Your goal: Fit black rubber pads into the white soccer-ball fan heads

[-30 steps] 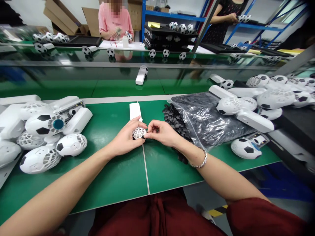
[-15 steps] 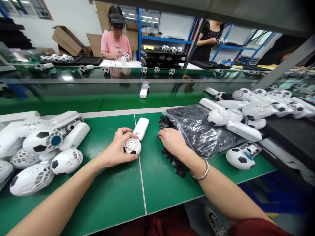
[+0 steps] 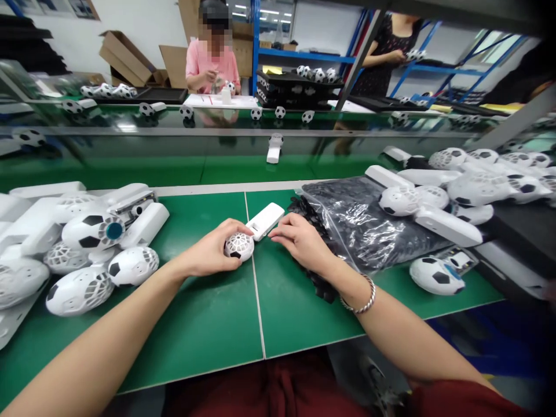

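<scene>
My left hand (image 3: 208, 250) is closed around the round head of a white football-patterned handheld fan (image 3: 240, 245), thumb at the near side and fingers at the far side. The fan lies on the green tabletop, grille up, its white handle pointing away to the right. Beside that handle, my right hand (image 3: 302, 240) hovers with thumb and fingertips pinched together. Whatever sits in the pinch is too small to make out. Under and behind the right hand, small black pieces (image 3: 324, 288) spill from a clear plastic bag (image 3: 360, 223).
Several white fan bodies (image 3: 91, 231) are piled at left. More fans (image 3: 478, 188) lie at right, and one opened fan (image 3: 436, 275) rests near the table edge. Beyond runs a green conveyor (image 3: 174, 168) carrying a fan (image 3: 274, 149). A co-worker (image 3: 212, 63) sits across it.
My right hand has come away from the black pieces, moving left toward the fan's handle with fingers pinched. My left hand still holds the fan, whose handle now slants further right. The view has shifted slightly.
</scene>
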`<state>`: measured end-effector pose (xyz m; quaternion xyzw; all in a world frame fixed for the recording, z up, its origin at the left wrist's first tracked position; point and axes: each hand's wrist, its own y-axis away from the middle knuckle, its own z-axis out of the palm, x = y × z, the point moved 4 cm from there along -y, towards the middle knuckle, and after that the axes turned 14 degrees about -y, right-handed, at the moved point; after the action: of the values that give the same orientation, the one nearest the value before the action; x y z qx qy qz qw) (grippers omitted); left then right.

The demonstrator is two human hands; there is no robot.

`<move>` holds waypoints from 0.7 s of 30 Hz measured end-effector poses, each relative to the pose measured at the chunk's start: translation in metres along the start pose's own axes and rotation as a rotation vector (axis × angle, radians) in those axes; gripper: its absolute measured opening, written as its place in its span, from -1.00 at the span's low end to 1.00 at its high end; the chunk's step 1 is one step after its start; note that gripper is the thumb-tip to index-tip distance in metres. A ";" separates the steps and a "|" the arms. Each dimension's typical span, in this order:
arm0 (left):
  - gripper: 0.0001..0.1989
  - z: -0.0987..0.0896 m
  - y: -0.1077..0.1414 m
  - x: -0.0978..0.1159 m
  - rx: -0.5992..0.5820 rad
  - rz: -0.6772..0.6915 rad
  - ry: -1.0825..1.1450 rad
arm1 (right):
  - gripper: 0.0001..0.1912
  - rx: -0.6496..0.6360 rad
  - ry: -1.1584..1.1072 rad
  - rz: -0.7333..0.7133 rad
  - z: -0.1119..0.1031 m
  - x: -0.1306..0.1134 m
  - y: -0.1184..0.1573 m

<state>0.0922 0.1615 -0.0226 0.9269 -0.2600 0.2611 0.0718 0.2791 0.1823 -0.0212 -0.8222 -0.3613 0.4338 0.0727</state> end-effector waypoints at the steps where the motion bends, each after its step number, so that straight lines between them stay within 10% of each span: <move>1: -0.50 0.000 0.000 0.000 -0.006 0.001 0.007 | -0.89 0.004 -0.026 -0.015 0.001 -0.002 0.000; 21: -0.59 0.003 -0.001 0.003 0.049 0.073 0.047 | -0.89 -0.179 -0.563 0.220 0.036 -0.005 0.001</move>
<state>0.0965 0.1596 -0.0236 0.9119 -0.2855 0.2914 0.0456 0.2499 0.1716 -0.0406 -0.7071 -0.3130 0.6160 -0.1501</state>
